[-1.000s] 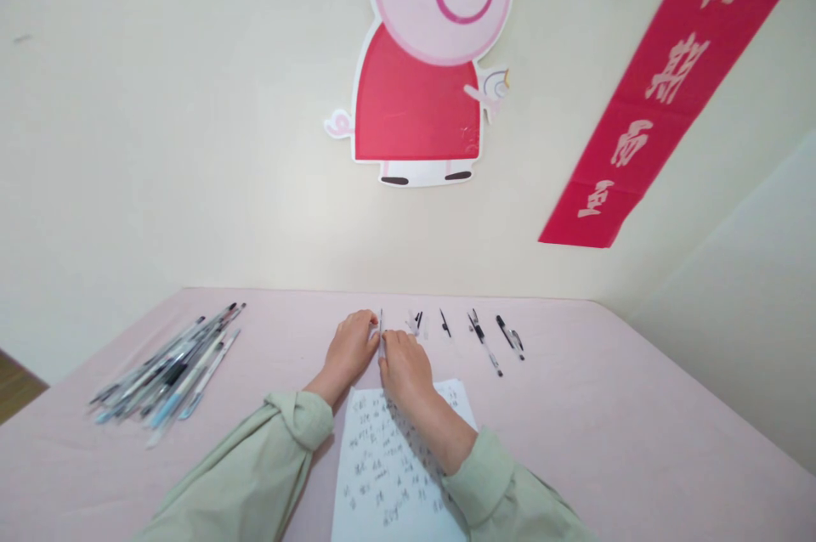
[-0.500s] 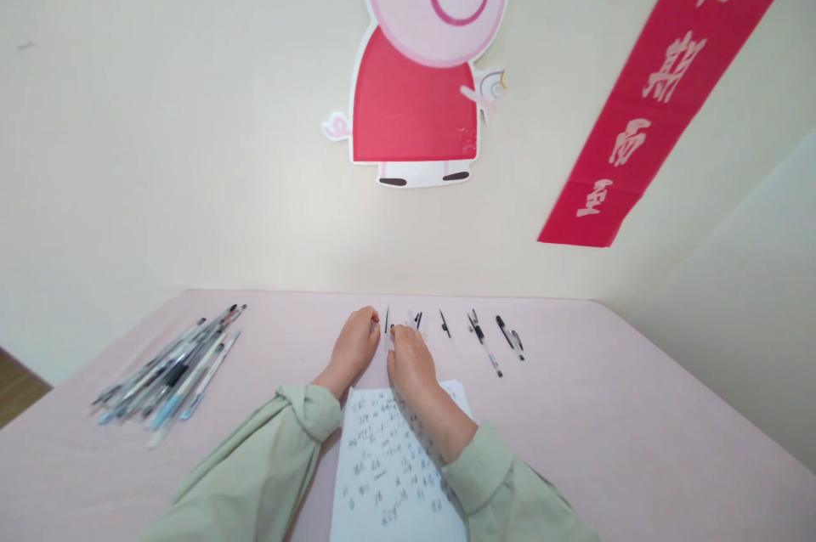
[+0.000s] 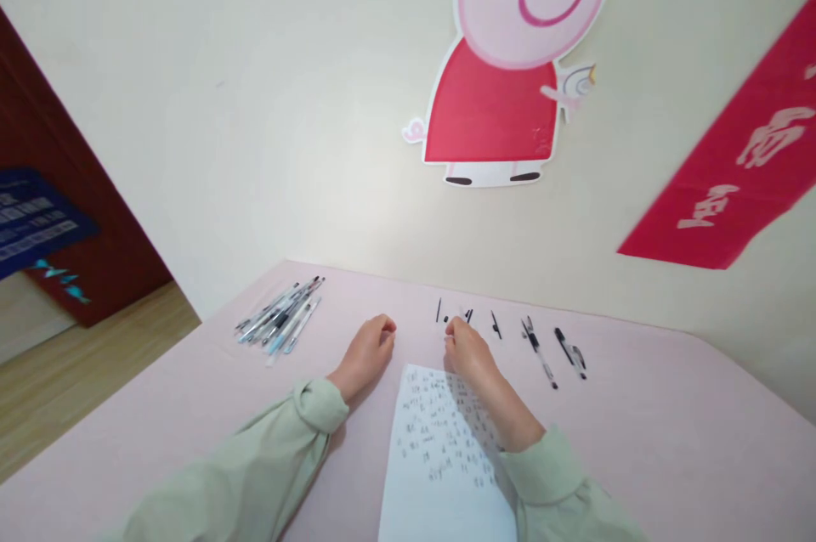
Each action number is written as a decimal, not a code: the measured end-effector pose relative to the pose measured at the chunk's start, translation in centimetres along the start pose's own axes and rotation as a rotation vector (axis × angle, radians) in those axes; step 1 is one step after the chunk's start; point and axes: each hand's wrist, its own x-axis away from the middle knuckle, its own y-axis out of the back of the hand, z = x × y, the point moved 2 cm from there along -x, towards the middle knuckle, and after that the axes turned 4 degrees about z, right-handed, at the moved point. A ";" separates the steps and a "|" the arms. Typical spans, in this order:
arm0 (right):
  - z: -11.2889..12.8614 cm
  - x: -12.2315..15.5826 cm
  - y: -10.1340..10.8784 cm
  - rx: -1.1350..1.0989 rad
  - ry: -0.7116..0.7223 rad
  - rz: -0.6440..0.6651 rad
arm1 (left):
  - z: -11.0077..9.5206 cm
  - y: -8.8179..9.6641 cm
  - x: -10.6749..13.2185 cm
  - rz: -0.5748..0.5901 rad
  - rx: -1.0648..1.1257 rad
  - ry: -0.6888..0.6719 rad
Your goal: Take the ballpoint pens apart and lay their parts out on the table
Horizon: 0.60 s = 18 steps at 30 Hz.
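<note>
Pale green sleeves (image 3: 235,461) stretch over the pink desk (image 3: 637,431), and look at those fingers: on the left hand (image 3: 365,355) they're half curled, thumb slightly apart, nothing visible in them. Over to the right hand (image 3: 475,355), fingers bent low, tips right by a small black piece (image 3: 446,318); whether they grip anything, I cannot tell. Just beyond stands a slim black rod (image 3: 439,310), first in a row of pen parts (image 3: 539,352) running rightward. Written paper (image 3: 439,448) lies partly under the right forearm; piled pens (image 3: 280,317) sit far left. Behind, a pink pig cutout (image 3: 490,104) and red banner (image 3: 714,194) brighten the pale wall (image 3: 306,143).
</note>
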 end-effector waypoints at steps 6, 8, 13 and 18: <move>1.0 2.5 2.6 0.007 0.008 0.071 | 3.7 8.3 3.0 -0.105 -0.615 0.149; 1.6 3.6 3.4 0.009 0.035 0.100 | 4.7 10.2 3.3 -0.093 -0.803 0.208; 2.4 6.2 4.3 0.035 0.074 0.143 | 6.0 11.3 3.3 -0.029 -0.983 0.247; 2.9 8.7 4.7 -0.020 0.108 0.133 | 6.2 10.5 2.5 -0.030 -0.906 0.230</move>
